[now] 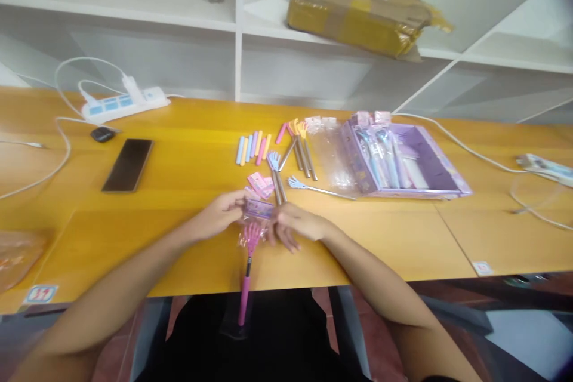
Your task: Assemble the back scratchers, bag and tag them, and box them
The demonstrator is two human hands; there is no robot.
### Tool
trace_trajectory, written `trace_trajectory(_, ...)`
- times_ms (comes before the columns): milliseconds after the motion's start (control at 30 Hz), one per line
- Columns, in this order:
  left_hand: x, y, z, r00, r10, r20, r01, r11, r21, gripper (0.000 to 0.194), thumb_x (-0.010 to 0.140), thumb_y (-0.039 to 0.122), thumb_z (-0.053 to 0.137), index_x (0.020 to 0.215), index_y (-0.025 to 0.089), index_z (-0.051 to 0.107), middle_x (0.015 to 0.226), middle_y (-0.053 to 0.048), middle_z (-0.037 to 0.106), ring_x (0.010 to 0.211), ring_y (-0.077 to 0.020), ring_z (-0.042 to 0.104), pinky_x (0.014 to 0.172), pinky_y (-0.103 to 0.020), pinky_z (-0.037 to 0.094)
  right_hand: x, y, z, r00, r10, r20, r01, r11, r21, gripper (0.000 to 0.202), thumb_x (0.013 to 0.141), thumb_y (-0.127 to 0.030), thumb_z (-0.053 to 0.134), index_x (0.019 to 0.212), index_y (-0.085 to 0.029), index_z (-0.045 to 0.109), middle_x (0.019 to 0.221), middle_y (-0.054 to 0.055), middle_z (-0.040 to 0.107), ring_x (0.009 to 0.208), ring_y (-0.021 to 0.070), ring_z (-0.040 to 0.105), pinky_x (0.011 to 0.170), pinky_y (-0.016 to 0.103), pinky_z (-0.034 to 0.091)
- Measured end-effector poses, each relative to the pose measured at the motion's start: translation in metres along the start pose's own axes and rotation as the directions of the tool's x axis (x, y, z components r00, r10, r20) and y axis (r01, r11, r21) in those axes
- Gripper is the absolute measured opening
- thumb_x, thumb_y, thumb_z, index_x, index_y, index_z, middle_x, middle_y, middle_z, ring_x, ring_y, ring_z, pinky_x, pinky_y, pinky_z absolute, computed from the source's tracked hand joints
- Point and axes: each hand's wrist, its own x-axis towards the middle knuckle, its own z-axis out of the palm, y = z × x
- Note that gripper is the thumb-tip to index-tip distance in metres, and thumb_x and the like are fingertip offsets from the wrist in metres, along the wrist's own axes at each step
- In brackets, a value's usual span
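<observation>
A purple card header (258, 209) on a clear bag is between my two hands. My left hand (220, 213) is closed on its left end. At its right end is my right hand (293, 224), blurred, with its fingers curled down. Below the header, a pink hand-shaped scratcher (246, 292) lies in the clear bag, its handle reaching over the table edge. Just beyond my hands are pink cards (261, 185), a blue-headed scratcher (274, 161) and another blue one (322, 191) lying sideways.
Coloured handles (253, 148) and metal-rod scratchers (305, 152) lie mid-table. Clear bags (330, 155) sit beside a purple box (430, 193) holding packed scratchers. A phone (128, 165) and power strip (125, 104) are at left. A taped carton (358, 15) rests on the shelf.
</observation>
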Motion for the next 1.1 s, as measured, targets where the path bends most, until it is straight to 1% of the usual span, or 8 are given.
trace_trajectory(167, 0.000, -0.003, -0.004, 0.996, -0.067, 0.066, 0.060, 0.993, 0.099, 0.046, 0.087, 0.034, 0.082, 0.129, 0.019, 0.070, 0.120, -0.010, 0.078, 0.108, -0.0271, 0.075, 0.092, -0.038, 0.062, 0.013, -0.013, 0.022, 0.963, 0.190, 0.189, -0.202, 0.978, 0.044, 0.058, 0.084, -0.068, 0.081, 0.102, -0.014, 0.068, 0.075, -0.001, 0.074, 0.041, 0.0065, 0.058, 0.041, 0.019, 0.050)
trace_trajectory(333, 0.004, -0.005, 0.001, 0.964, 0.021, -0.263, -0.024, 1.000, -0.010, 0.050, 0.081, 0.041, 0.089, 0.122, 0.020, 0.069, 0.121, -0.010, 0.078, 0.108, -0.0273, 0.075, 0.093, -0.039, 0.062, 0.016, -0.008, 0.025, 0.963, 0.156, 0.218, -0.165, 0.986, 0.024, 0.050, 0.083, -0.061, 0.086, 0.097, -0.017, 0.068, 0.060, -0.008, 0.062, 0.044, 0.0066, 0.055, 0.043, 0.017, 0.046)
trace_trajectory(467, 0.009, -0.003, -0.003, 0.862, 0.112, -0.494, -0.221, 0.961, -0.167, 0.052, 0.084, 0.042, 0.088, 0.126, 0.021, 0.065, 0.119, -0.008, 0.077, 0.098, -0.0209, 0.075, 0.087, -0.033, 0.062, 0.016, -0.005, 0.010, 0.996, 0.080, 0.047, -0.082, 0.995, 0.059, 0.050, 0.078, -0.059, 0.090, 0.092, -0.018, 0.064, 0.064, -0.007, 0.061, 0.049, 0.0070, 0.053, 0.045, 0.018, 0.040)
trace_trajectory(600, 0.010, 0.006, -0.007, 0.880, 0.131, -0.456, -0.300, 0.898, -0.321, 0.036, 0.093, 0.046, 0.075, 0.113, 0.020, 0.061, 0.096, -0.005, 0.077, 0.075, -0.0185, 0.073, 0.066, -0.031, 0.060, -0.001, -0.029, -0.019, 0.947, -0.099, -0.307, 0.086, 0.995, -0.054, 0.051, 0.081, -0.056, 0.086, 0.107, -0.020, 0.060, 0.085, -0.001, 0.072, 0.072, 0.0151, 0.067, 0.068, 0.027, 0.052)
trace_trajectory(667, 0.009, 0.009, -0.006, 0.900, 0.140, -0.413, -0.296, 0.892, -0.342, 0.031, 0.095, 0.043, 0.072, 0.110, 0.019, 0.059, 0.088, -0.004, 0.075, 0.070, -0.0192, 0.072, 0.061, -0.030, 0.058, -0.023, -0.048, -0.041, 0.828, -0.230, -0.511, 0.075, 0.949, -0.305, 0.039, 0.092, -0.054, 0.074, 0.110, -0.021, 0.062, 0.089, 0.002, 0.073, 0.081, 0.0190, 0.068, 0.078, 0.032, 0.052)
trace_trajectory(767, 0.006, 0.007, -0.003, 0.924, 0.135, -0.359, -0.261, 0.908, -0.328, 0.025, 0.099, 0.040, 0.065, 0.111, 0.019, 0.058, 0.085, -0.003, 0.074, 0.066, -0.0187, 0.071, 0.058, -0.030, 0.055, -0.066, -0.066, -0.088, 0.499, -0.455, -0.737, -0.290, 0.714, -0.637, 0.023, 0.101, -0.041, 0.059, 0.109, -0.021, 0.068, 0.087, 0.004, 0.073, 0.087, 0.0234, 0.065, 0.085, 0.036, 0.048)
trace_trajectory(933, 0.003, -0.001, 0.002, 0.948, 0.149, -0.280, -0.221, 0.943, -0.249, 0.022, 0.105, 0.040, 0.058, 0.115, 0.020, 0.058, 0.083, -0.001, 0.070, 0.067, -0.0179, 0.070, 0.060, -0.030, 0.054, -0.136, -0.032, -0.179, -0.081, -0.684, -0.725, -0.736, 0.531, -0.419, 0.035, 0.101, -0.028, 0.042, 0.121, -0.018, 0.069, 0.095, 0.013, 0.076, 0.091, 0.0287, 0.056, 0.094, 0.044, 0.041)
trace_trajectory(1100, 0.000, -0.002, 0.002, 0.958, 0.128, -0.258, -0.176, 0.969, -0.172, 0.020, 0.107, 0.038, 0.054, 0.116, 0.021, 0.057, 0.082, -0.001, 0.069, 0.068, -0.0175, 0.069, 0.062, -0.031, 0.054, -0.169, 0.031, -0.225, -0.083, -0.579, -0.811, -0.850, 0.465, -0.245, 0.041, 0.099, -0.023, 0.038, 0.122, -0.011, 0.070, 0.100, 0.018, 0.072, 0.092, 0.0292, 0.056, 0.099, 0.048, 0.039)
